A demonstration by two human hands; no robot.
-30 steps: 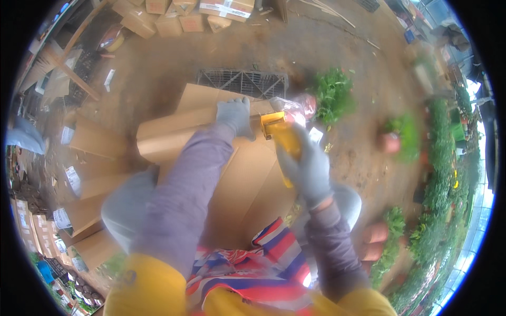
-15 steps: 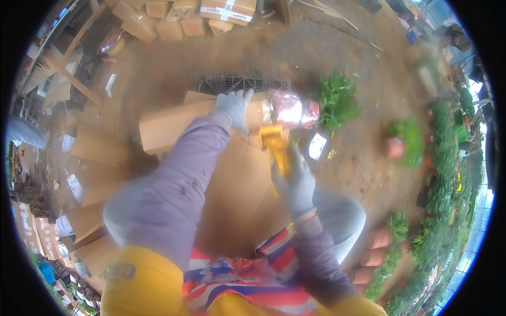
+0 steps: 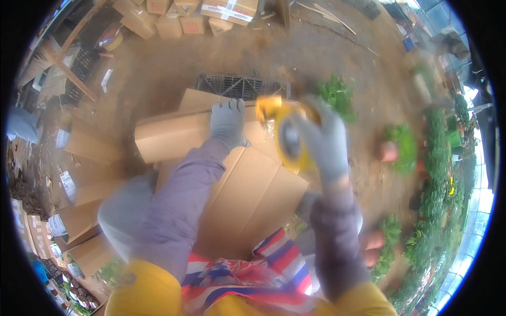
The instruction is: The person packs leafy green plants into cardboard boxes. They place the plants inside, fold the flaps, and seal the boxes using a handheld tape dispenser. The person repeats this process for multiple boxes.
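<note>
A long cardboard box (image 3: 176,134) lies across my lap, with a wide cardboard panel (image 3: 247,189) spread below it. My gloved left hand (image 3: 227,124) holds the box near its right part, fingers bent over the far edge and thumb on the near side. In my gloved right hand (image 3: 327,139) is a yellow tape dispenser (image 3: 270,108) with a thick roll of tape, held over the box's right end. Past that end show the green leaves of a potted plant (image 3: 338,97). My right hand and the dispenser hide most of its wrapped pot.
A black plastic crate (image 3: 242,85) stands just beyond the box. Folded cardboard pieces (image 3: 92,184) with labels lie at my left. Cartons (image 3: 229,10) are piled at the far side. A potted plant (image 3: 391,151) and a long row of greenery (image 3: 437,174) stand on the right.
My right hand has moved up and right, turning the tape dispenser so its roll shows. My left hand has shifted slightly down, its fingers less spread. The wrapped pot is now mostly covered.
</note>
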